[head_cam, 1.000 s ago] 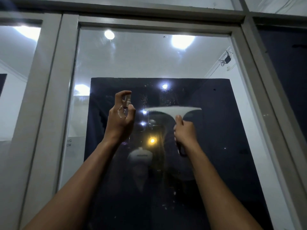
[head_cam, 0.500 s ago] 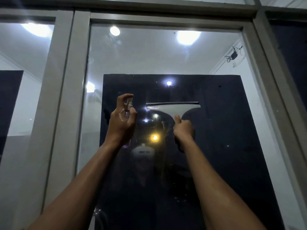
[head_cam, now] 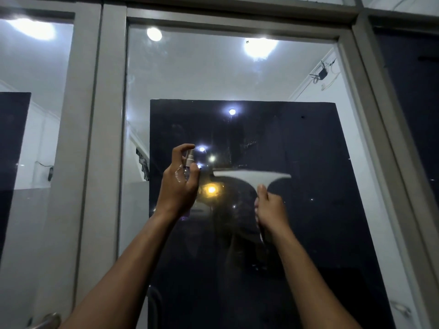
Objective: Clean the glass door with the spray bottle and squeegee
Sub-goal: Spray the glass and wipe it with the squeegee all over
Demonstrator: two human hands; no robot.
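Head view, both arms raised toward the glass door [head_cam: 237, 74], centre of frame.

Left hand [head_cam: 179, 186]: grip closed around a small clear spray bottle [head_cam: 188, 162], forefinger arched over the nozzle top, bottle upright, held just left of the squeegee. Whether the nozzle is being pressed cannot be told.

Right hand [head_cam: 270, 210]: grip closed around the handle of the white squeegee [head_cam: 251, 175], thumb laid up the neck. Blade runs level across mid-frame and looks to be at the pane over the dark panel [head_cam: 332, 186] behind the glass; actual rubber contact cannot be confirmed, the blade edge is motion-blurred.

Glass: faint droplets and speckle above the blade, around centre frame. Ceiling light reflections at top of pane. Grey door frame [head_cam: 111, 138] at left; a metal door handle [head_cam: 46, 320] at lower left corner.

Judgement: step in hand is a wiping pass over a sprayed patch, mid-height of the pane.

Risks from here:
- Streaks, if the blade tilts or pressure is uneven along its width; a one-handed hold on a short handle favours this.
- Wet speckle above the blade stays if the stroke begins below it.
- Fresh spray landing on the wiped zone, since the bottle sits so near the blade.
- Bottle slipping: small, possibly wet, held overhead.
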